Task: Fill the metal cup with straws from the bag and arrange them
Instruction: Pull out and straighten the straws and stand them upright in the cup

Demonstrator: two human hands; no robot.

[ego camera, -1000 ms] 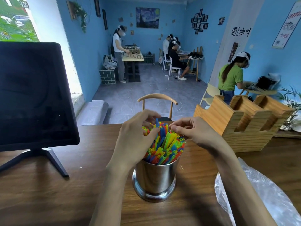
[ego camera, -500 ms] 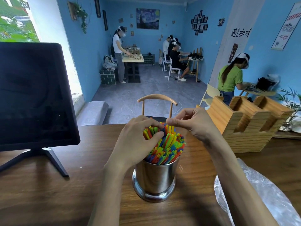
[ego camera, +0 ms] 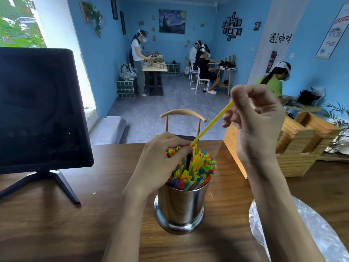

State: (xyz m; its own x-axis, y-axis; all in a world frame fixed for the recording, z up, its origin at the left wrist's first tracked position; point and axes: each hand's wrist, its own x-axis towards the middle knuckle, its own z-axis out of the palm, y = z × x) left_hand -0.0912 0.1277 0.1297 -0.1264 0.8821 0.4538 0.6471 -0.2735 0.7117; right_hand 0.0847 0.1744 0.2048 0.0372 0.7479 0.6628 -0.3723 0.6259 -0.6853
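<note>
A shiny metal cup [ego camera: 180, 207] stands on the wooden table [ego camera: 56, 224] near me, packed with colourful straws [ego camera: 196, 171]. My left hand [ego camera: 160, 163] rests on the left side of the bundle, fingers curled over the straw tops. My right hand [ego camera: 255, 120] is raised above and to the right of the cup, pinching the upper end of a single yellow straw [ego camera: 211, 122]. That straw slants down-left, its lower end still among the bundle. A clear plastic bag [ego camera: 311, 233] lies crumpled at the lower right, partly hidden by my right forearm.
A black monitor [ego camera: 37, 110] on a stand fills the left side of the table. A wooden slotted holder [ego camera: 294, 146] sits at the right. A wooden chair [ego camera: 182, 120] stands beyond the table's far edge. Several people work at tables further back.
My right hand has risen up and to the right, drawing one yellow straw out of the bundle. My left hand has stayed on the straws in the cup.
</note>
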